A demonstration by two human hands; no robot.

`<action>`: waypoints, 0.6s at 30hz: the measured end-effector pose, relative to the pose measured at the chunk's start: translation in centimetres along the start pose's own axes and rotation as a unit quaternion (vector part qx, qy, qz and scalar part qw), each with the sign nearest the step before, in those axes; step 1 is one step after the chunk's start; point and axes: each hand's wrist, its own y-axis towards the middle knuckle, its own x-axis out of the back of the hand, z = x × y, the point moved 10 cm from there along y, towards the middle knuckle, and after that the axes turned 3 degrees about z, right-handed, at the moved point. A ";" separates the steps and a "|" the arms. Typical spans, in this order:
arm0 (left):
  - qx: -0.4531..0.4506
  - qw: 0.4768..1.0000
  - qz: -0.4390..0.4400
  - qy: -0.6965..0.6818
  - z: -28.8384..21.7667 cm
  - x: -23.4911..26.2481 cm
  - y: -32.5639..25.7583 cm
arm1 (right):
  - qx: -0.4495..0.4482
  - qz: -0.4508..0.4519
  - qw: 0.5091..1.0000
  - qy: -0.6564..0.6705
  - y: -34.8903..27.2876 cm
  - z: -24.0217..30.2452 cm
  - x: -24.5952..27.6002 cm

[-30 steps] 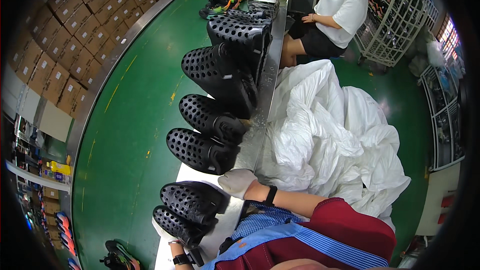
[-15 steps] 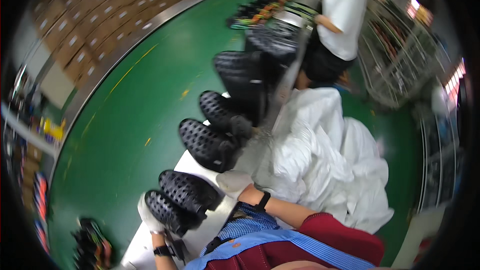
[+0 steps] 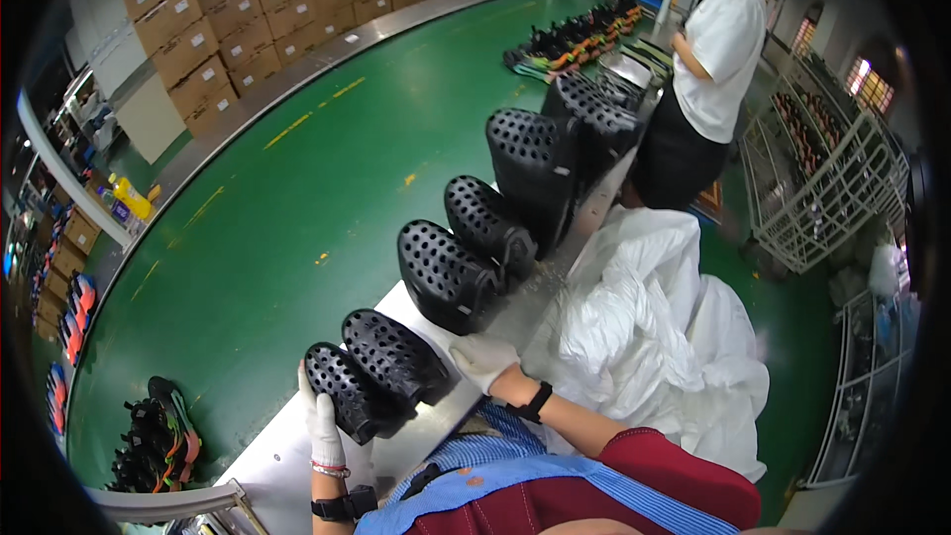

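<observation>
My left hand (image 3: 321, 426), in a white glove, presses along the outer side of a black clog (image 3: 345, 386) with round holes, its fingers partly hidden. A matching black clog (image 3: 394, 352) lies against that one, and the pair rests on a narrow white tabletop (image 3: 272, 446). My right hand (image 3: 483, 359), gloved too, is stretched out with fingers extended beside the heel of the second clog and grips nothing visible. Another pair, a larger black clog (image 3: 436, 272) and its neighbour (image 3: 485, 223), stands farther along the table.
Taller black clogs (image 3: 535, 163) continue toward the far end, where a person in a white shirt (image 3: 728, 50) stands. Crumpled white plastic sheeting (image 3: 634, 327) lies right of the table. Dark shoes (image 3: 163, 436) sit on the green floor (image 3: 248, 267). Wire trolley (image 3: 827, 188) and stacked cartons (image 3: 267, 0) surround the area.
The whole view has shifted, so the clogs and table appear farther right and the picture is sharper. My left hand stays at the same clog, my right beside the pair.
</observation>
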 end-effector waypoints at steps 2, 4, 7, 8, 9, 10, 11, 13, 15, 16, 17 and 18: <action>0.045 0.997 -0.060 -0.032 -1.2 0.6 -1.0 | 0.062 -0.021 0.997 0.044 0.6 2.0 0.5; 0.038 0.989 -0.117 -0.078 -2.4 0.6 -2.1 | 0.070 -0.008 0.996 0.050 0.9 2.8 0.3; 0.017 0.989 -0.125 -0.080 -1.3 1.6 -2.6 | 0.091 0.011 0.992 0.090 0.6 3.8 0.4; 0.016 0.988 -0.130 -0.088 -0.8 1.4 -2.7 | 0.086 0.009 0.992 0.092 0.5 3.7 0.5; 0.013 0.986 -0.137 -0.095 -1.0 0.9 -2.7 | 0.087 -0.005 0.991 0.106 0.6 3.7 0.7; 0.025 0.985 -0.161 -0.065 -1.0 0.6 -3.0 | 0.088 -0.019 0.989 0.121 0.7 3.7 0.8; 0.023 0.987 -0.152 -0.049 -0.1 1.0 -3.2 | 0.087 -0.019 0.988 0.125 0.6 3.7 0.7; 0.028 0.987 -0.144 -0.067 -1.0 0.1 -3.1 | 0.068 0.006 0.991 0.119 0.8 3.6 -0.3; 0.035 0.988 -0.077 -0.127 -5.5 -4.1 -1.7 | 0.065 0.038 0.991 0.107 1.2 3.5 -0.2; 0.088 0.974 -0.137 -0.158 -5.0 -4.0 -1.6 | 0.063 0.064 0.992 0.089 0.7 4.2 -1.0; 0.213 0.911 -0.180 -0.304 -3.1 -5.8 -2.9 | 0.085 0.012 0.992 0.095 0.0 3.4 -1.2; 0.193 0.934 -0.167 -0.249 -4.0 -5.1 -3.0 | 0.062 -0.021 0.990 0.121 -0.8 3.0 -0.6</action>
